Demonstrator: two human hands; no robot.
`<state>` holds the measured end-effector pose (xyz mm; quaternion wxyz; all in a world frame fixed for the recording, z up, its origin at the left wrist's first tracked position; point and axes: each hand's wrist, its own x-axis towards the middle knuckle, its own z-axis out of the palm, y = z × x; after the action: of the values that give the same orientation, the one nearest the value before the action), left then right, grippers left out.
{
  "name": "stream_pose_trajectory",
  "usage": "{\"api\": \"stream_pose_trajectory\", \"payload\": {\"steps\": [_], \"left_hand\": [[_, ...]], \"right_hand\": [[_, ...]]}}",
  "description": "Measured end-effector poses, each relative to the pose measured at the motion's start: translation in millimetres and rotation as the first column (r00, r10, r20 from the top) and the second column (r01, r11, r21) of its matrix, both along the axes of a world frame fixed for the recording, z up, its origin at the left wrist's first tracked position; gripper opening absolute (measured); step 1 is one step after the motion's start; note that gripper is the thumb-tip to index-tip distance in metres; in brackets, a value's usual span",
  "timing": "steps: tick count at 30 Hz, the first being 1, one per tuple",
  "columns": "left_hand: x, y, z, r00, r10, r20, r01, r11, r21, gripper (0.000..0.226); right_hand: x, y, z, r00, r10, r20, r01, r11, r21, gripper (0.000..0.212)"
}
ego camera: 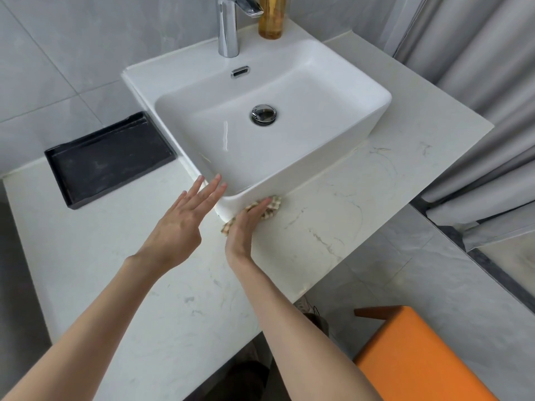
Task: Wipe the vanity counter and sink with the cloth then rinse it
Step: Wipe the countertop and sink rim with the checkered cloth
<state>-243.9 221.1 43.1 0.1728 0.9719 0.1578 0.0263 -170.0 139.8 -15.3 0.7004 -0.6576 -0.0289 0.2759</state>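
A white rectangular vessel sink (359,111) stands on the pale marble vanity counter (333,227), with a chrome faucet (230,24) behind its basin. My right hand (246,230) presses a beige checked cloth (273,205) flat on the counter, right against the sink's near corner. Most of the cloth is hidden under the palm and fingers. My left hand (182,224) hovers open with its fingers spread, the fingertips close to the sink's front-left edge, holding nothing.
A black shallow tray (110,157) lies on the counter left of the sink. An amber bottle (270,18) stands behind the sink by the faucet. A grey curtain (477,82) hangs at the right. An orange stool (419,357) sits below the counter's front edge.
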Motion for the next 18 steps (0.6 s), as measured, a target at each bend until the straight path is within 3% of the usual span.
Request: {"api": "stream_pose_trajectory", "payload": {"steps": [4, 10, 18], "left_hand": [[0, 1, 3, 1.000, 0.001, 0.005, -0.001, 1.000, -0.006, 0.099], [18, -4, 16, 0.996, 0.006, 0.088, -0.005, 1.000, -0.011, 0.062], [72, -17, 27, 0.990, -0.079, 0.116, 0.092, 0.989, -0.112, 0.054]], "right_hand": [[24, 2, 20, 0.990, -0.128, 0.056, 0.123, 0.989, 0.077, 0.073], [83, -9, 35, 0.959, -0.188, 0.210, 0.174, 0.981, 0.080, 0.073], [164, -23, 23, 0.959, -0.236, 0.156, 0.242, 0.970, -0.018, 0.078]]}}
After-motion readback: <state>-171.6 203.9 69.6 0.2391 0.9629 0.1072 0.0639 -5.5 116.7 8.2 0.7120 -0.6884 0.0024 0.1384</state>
